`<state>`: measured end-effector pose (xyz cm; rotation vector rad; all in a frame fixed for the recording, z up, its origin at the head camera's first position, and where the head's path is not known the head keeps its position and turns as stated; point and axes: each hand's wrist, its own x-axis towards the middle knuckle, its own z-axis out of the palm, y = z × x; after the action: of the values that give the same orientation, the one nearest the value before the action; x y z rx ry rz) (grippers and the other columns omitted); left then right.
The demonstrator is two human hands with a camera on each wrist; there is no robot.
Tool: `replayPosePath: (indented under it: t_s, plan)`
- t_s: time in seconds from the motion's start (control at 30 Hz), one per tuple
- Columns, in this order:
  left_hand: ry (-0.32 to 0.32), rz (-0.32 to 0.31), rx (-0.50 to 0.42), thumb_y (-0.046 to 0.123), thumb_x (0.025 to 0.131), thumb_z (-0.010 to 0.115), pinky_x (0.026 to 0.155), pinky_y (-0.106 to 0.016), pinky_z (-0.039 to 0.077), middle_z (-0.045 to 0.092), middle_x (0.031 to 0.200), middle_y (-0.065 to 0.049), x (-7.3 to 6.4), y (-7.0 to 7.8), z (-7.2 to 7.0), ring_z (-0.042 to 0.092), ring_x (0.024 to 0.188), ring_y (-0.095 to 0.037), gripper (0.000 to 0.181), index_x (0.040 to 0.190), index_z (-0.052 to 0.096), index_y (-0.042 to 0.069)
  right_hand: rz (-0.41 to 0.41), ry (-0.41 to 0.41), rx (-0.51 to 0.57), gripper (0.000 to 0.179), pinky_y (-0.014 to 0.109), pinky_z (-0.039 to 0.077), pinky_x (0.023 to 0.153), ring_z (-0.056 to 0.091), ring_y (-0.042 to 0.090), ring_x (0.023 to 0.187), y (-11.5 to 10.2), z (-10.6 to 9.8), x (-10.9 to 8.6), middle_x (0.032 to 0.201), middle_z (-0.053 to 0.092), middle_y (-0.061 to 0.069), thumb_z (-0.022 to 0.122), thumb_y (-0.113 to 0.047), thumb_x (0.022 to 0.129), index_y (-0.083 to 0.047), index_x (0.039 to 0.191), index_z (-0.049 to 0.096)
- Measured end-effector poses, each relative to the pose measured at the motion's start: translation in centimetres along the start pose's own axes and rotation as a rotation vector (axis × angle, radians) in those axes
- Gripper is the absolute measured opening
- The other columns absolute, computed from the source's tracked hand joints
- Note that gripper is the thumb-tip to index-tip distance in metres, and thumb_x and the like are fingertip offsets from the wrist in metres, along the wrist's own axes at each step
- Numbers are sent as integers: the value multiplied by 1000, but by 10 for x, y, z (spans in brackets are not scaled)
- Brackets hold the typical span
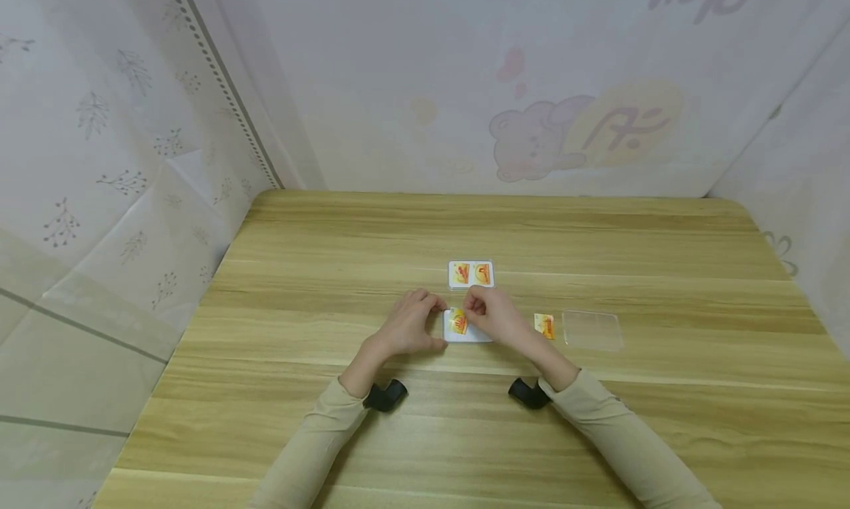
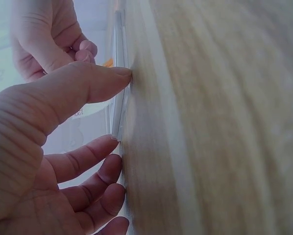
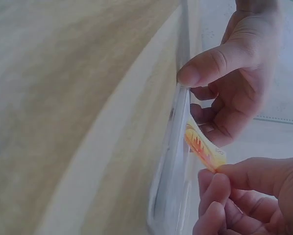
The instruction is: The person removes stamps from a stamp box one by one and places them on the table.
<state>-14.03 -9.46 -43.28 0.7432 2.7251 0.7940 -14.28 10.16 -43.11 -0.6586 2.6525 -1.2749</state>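
Sleeves (image 1: 315,439) nearest, beige, w/ black mounts (image 1: 387,397) at the wrists, over the wood-look table (image 1: 319,251). Beyond: L hand (image 1: 412,326), thumb + index holding a clear-cased white card (image 1: 474,334) nr its L corners. R hand (image 1: 496,316), close but apart from the L, pinches a stamp-like piece (image 1: 458,321) btwn thumb & index; piece is over the card's L half, bent up toward the pinch. Can't tell if its low end touches.

Risks: piece looks thin, so a hard pinch or tug could crease it. If L hold slackens, card prob. skids & piece ends up crooked. R fingers hide part of it, so a bad angle might go unnoticed.

Off to the R, approx. same depth: loose piece (image 1: 544,326), just beside a clear plastic cover (image 1: 592,330). R forearm (image 1: 554,363) is nr; a sideways swing could sweep that piece away.

Farther: second case (image 1: 471,264) w/ 2 similar pieces (image 1: 461,274), just past R fingers; a careless reach might bump it. Last, pale wall cloth (image 1: 372,88).
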Motion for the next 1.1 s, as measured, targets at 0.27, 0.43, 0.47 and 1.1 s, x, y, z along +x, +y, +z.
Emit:
replayPosePath:
  t_s: [0.27, 0.43, 0.47, 1.1]
  plan:
    - [3, -13, -3, 20, 65, 84, 90, -42, 39, 55, 108, -8, 0, 0, 1, 47, 102, -26, 52, 108, 60, 4, 37, 15, 39, 6, 24, 46, 64, 54, 14, 70, 3, -4, -4, 76, 60, 4, 64, 2, 83, -3, 79, 62]
    - [5, -15, -7, 20, 64, 84, 91, -43, 38, 55, 108, -8, 1, 0, 1, 47, 102, -26, 52, 108, 60, 4, 45, 23, 64, 5, 22, 45, 61, 54, 13, 69, 8, -7, -5, 75, 61, 5, 64, 4, 82, -1, 79, 64]
    - [5, -16, -9, 20, 64, 84, 92, -43, 38, 55, 108, -8, 1, 0, 1, 47, 103, -26, 52, 108, 60, 5, 49, 24, 71, 5, 22, 45, 61, 53, 13, 68, 9, -7, -5, 75, 61, 5, 63, 3, 82, -1, 80, 64]
    - [-2, -20, -10, 19, 65, 83, 92, -43, 37, 56, 109, -9, 0, 1, 0, 46, 104, -27, 51, 109, 60, 4, 130, 19, 79, 5, 20, 41, 55, 50, 14, 65, 14, -23, -12, 74, 60, 6, 61, 4, 84, 2, 86, 65]
